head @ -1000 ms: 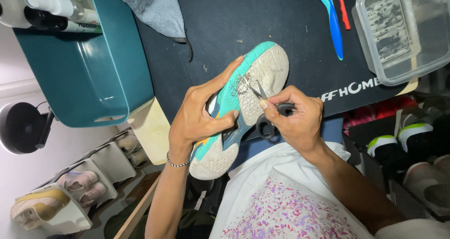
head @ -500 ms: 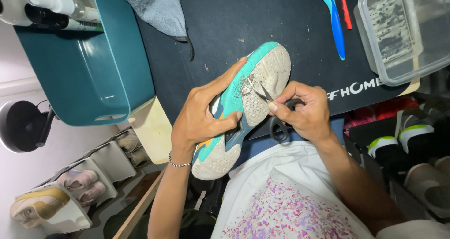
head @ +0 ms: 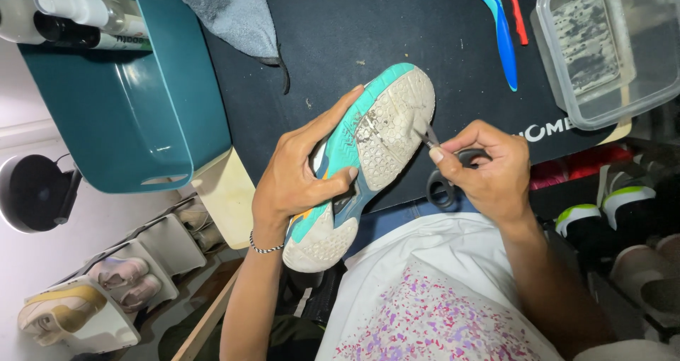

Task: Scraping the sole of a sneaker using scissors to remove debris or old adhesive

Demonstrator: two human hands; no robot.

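- A clear spray bottle (head: 106,17) with a white label lies in the teal bin (head: 120,113), far left.
- A dark bottle (head: 53,29) lies just beside it.
- A clear plastic box (head: 609,46) stands far right on the dark mat (head: 397,21), which carries white lettering (head: 545,128) near its right edge.

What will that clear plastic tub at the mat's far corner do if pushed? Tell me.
The tub looks thin-walled, so it is probably light and would slide rather than tip, being wide and low. Its right end seems to reach past the mat, so a push that way might send it off. The grey speckled matter inside could shift.
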